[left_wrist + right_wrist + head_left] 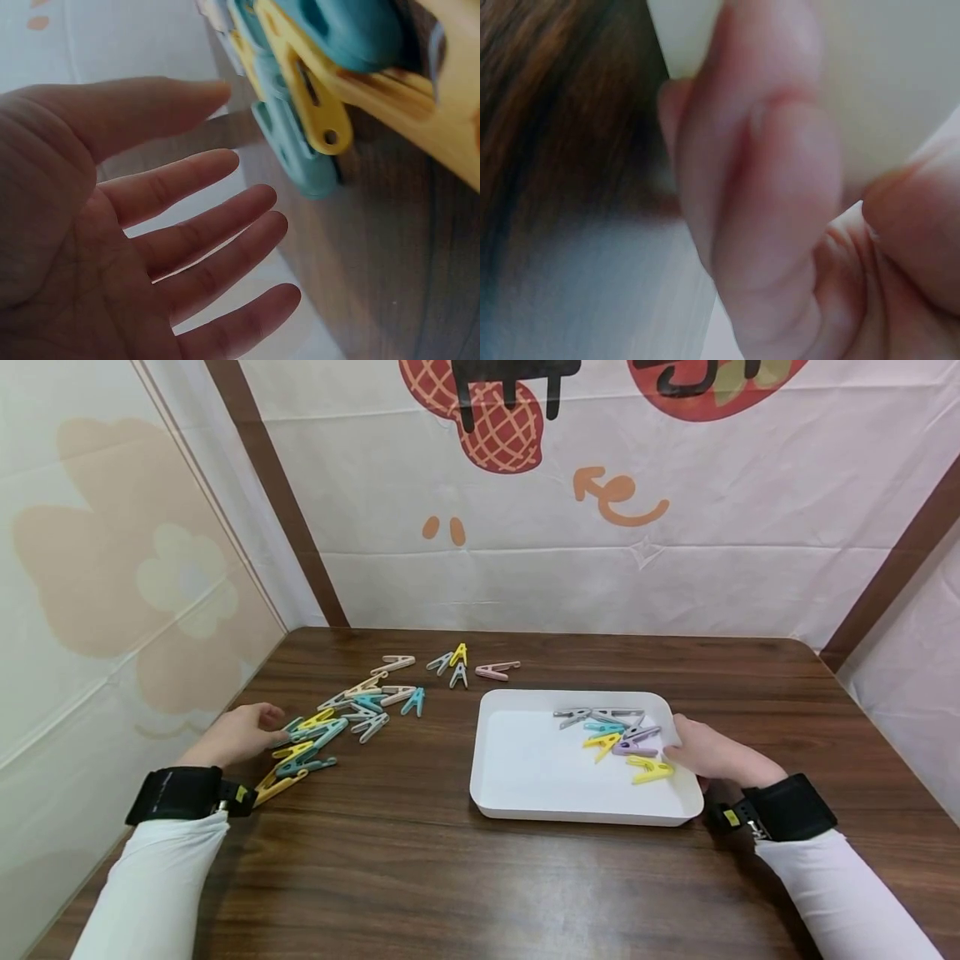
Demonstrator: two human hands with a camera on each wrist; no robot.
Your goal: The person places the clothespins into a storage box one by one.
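My left hand is at the left side of a loose pile of plastic clothespins. Its fingers are spread and nearly straight, with nothing between them in the left wrist view. Beside the fingertips there lie a teal clothespin and a yellow clothespin. My right hand grips the right rim of a white tray, thumb at the rim and curled fingers against the outside wall. Inside the tray, toward its right, are several clothespins, among them a yellow clothespin and a purple clothespin.
More clothespins are scattered toward the back of the brown wooden table, including a pink clothespin and a yellow clothespin. A printed white cloth hangs behind the table, and another cloth stands along its left.
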